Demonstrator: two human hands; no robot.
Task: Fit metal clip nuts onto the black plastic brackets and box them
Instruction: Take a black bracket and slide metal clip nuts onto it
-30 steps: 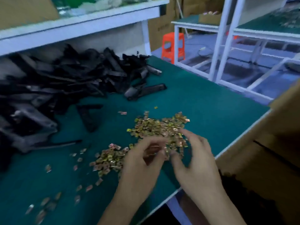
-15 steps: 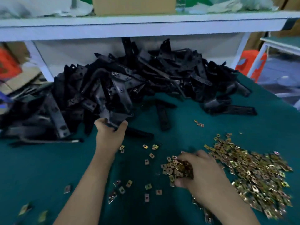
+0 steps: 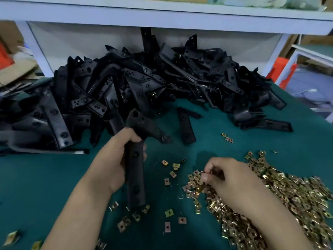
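Brackets [image 3: 144, 83] of black plastic lie heaped along the far side of the green desk [image 3: 36, 177], under a white shelf [image 3: 162, 15]. The left hand [image 3: 115, 159] holds one bracket [image 3: 135, 179] near the middle, fingers [image 3: 132, 135] wrapped round its long bar. The bracket's near end is low among loose nuts [image 3: 169, 212]. To the right, the right hand [image 3: 232, 179] sits at the left edge of the pile of clip nuts [image 3: 292, 199], fingers [image 3: 214, 166] curled in. Thumb and fingertips pinch what looks like one clip nut [image 3: 203, 171].
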